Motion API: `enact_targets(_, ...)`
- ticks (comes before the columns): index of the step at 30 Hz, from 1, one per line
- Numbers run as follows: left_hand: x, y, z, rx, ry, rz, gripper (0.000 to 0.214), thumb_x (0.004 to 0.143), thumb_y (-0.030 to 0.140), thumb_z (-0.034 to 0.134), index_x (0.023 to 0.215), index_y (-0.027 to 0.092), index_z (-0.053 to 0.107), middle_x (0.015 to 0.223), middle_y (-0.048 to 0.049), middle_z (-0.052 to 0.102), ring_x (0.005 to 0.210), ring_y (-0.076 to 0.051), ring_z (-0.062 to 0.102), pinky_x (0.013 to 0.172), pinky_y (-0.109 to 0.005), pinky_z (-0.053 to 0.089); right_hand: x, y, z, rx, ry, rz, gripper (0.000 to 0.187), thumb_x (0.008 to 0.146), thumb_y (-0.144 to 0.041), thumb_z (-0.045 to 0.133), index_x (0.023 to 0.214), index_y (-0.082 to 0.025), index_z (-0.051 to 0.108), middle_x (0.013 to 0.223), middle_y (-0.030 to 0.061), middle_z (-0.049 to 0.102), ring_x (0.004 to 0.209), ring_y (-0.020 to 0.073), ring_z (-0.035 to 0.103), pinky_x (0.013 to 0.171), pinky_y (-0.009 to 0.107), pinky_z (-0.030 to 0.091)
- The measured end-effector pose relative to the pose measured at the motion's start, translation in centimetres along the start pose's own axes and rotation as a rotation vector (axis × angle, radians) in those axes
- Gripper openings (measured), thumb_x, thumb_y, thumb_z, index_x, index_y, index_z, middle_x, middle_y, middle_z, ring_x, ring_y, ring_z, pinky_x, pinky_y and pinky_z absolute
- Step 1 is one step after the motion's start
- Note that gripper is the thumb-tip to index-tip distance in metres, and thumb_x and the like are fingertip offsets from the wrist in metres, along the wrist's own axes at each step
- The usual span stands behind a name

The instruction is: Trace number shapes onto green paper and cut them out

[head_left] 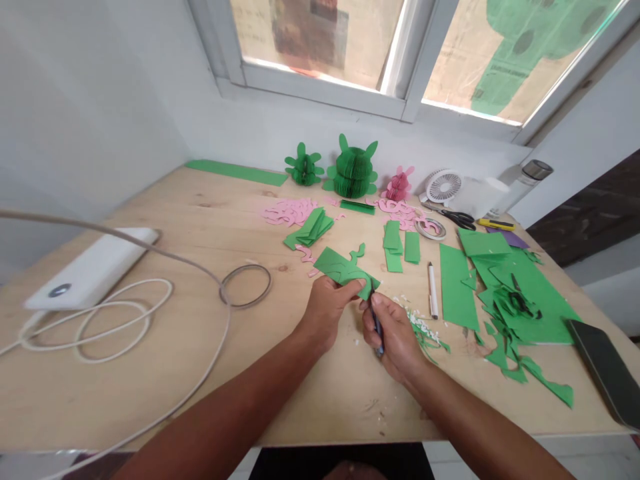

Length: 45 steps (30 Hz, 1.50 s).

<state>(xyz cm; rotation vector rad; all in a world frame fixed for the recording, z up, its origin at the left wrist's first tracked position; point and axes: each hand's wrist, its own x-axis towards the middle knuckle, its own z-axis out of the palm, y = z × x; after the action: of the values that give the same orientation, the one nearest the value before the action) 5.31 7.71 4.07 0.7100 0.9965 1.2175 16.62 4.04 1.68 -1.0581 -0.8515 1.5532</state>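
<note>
wooden table (195, 320) set against white wall (145, 87), below window (320, 91). green paper figures (353, 170) stood along back; green scraps (554, 388) strewn at right. green paper piece (331, 261), curved lines marked on it, held over table, pinched by closed fingers (352, 289) of left hand (323, 315). dark-handled tool (377, 327) gripped by curled fingers of right hand (397, 333), its tip at paper piece's right end.

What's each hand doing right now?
Left hand: closed, pinching a piece of green paper.
Right hand: closed around a slim dark tool.
</note>
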Motion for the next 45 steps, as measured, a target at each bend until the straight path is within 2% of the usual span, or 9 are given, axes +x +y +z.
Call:
enact_targets(27, 0.01, -0.19, 0.02, -0.015, 0.020, 0.010, 0.019, 0.057, 0.027, 0.076, 0.060, 0.015, 0.061, 0.061, 0.0019, 0.060, 0.061, -0.012, 0.053, 0.069, -0.029, 0.047, -0.01, -0.07, 0.08, 0.004, 0.021, 0.014, 0.042, 0.078, -0.058, 0.069, 0.075, -0.017, 0.058, 0.051, -0.0081, 0.047, 0.036, 0.0023, 0.030, 0.036, 0.018, 0.017)
enact_targets(36, 0.10, -0.47, -0.17, -0.013, -0.022, 0.032, 0.017, 0.061, 0.027, 0.075, 0.062, 0.016, 0.062, 0.061, 0.0022, 0.060, 0.062, -0.012, 0.054, 0.071, -0.029, 0.047, -0.01, -0.16, 0.10, 0.007, 0.014, 0.012, 0.043, 0.078, -0.058, 0.069, 0.074, -0.017, 0.057, 0.051, -0.0082, 0.046, 0.036, 0.0023, 0.029, 0.036, 0.018, 0.016)
enact_targets(45, 0.06, -0.30, 0.00, -0.018, 0.015, 0.016, 0.019, 0.058, 0.027, 0.076, 0.059, 0.015, 0.061, 0.060, 0.0022, 0.059, 0.060, -0.012, 0.053, 0.070, -0.029, 0.048, 0.03, -0.05, 0.01, -0.008, 0.007, 0.014, 0.042, 0.079, -0.058, 0.068, 0.075, -0.018, 0.057, 0.051, -0.0079, 0.047, 0.036, 0.0030, 0.029, 0.035, 0.018, 0.017)
